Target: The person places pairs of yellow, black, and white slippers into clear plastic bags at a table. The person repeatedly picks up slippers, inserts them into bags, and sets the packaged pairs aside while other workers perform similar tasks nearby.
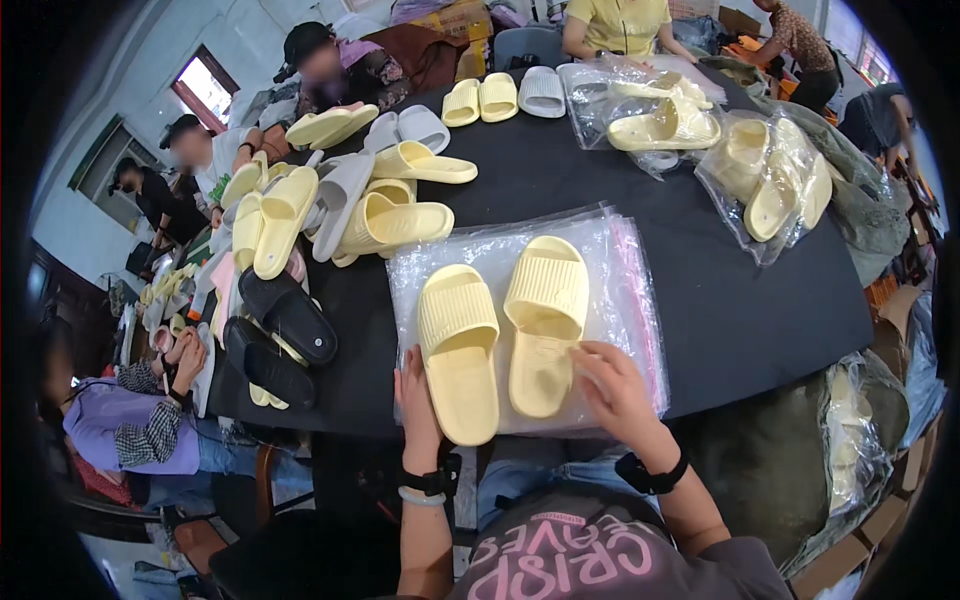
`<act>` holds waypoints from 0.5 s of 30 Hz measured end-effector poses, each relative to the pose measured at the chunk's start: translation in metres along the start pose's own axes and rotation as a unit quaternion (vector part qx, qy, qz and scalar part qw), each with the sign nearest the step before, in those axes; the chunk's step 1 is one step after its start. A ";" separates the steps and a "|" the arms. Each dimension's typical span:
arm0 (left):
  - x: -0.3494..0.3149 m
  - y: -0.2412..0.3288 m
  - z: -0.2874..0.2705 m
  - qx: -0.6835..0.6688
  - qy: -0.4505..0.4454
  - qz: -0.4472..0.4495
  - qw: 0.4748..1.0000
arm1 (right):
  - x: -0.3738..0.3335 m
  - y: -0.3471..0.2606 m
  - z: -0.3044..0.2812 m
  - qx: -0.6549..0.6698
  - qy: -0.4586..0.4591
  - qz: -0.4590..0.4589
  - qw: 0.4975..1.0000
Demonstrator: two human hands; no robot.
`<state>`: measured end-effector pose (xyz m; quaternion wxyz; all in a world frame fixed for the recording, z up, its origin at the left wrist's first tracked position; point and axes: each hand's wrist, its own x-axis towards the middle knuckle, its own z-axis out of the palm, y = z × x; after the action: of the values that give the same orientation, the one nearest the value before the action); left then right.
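Observation:
Two pale yellow slide slippers lie side by side, toes pointing away, on a stack of clear plastic bags (625, 290). My left hand (416, 405) rests along the outer side of the left slipper (466, 385), its fingers stretched out against the edge; the thumb is hard to see. That slipper's heel reaches past the near edge of the bags. At the right slipper (545, 360), my right hand (618, 392) has its fingertips by the outer edge near the strap, with the fingers loosely bent and apart.
Yellow and grey slippers (345, 200) pile up at the left, with black slippers (285, 310) nearer. Bagged yellow slippers (775, 185) lie at the far right of the black table (760, 310). Several people sit or stand around. Cardboard boxes (835, 565) stand at the lower right.

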<state>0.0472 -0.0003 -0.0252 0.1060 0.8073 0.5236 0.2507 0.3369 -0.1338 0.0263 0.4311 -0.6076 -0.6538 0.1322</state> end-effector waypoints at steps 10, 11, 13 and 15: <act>0.006 0.045 -0.051 -0.046 0.068 0.029 0.996 | -0.023 0.025 -0.001 -0.146 0.016 -0.001 0.989; 0.003 0.056 -0.048 -0.068 0.066 0.044 0.995 | -0.022 0.025 0.002 -0.148 0.017 -0.005 0.989; 0.014 0.084 -0.040 -0.119 -0.014 0.038 0.992 | -0.023 0.021 -0.002 -0.142 0.022 0.002 0.990; 0.028 0.093 -0.023 -0.082 -0.040 0.118 0.989 | -0.027 0.026 -0.001 -0.148 0.027 0.001 0.989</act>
<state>0.1182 -0.0175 0.0434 0.1621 0.8612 0.3980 0.2713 0.3522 -0.1526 -0.0020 0.3543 -0.6686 -0.6535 0.0180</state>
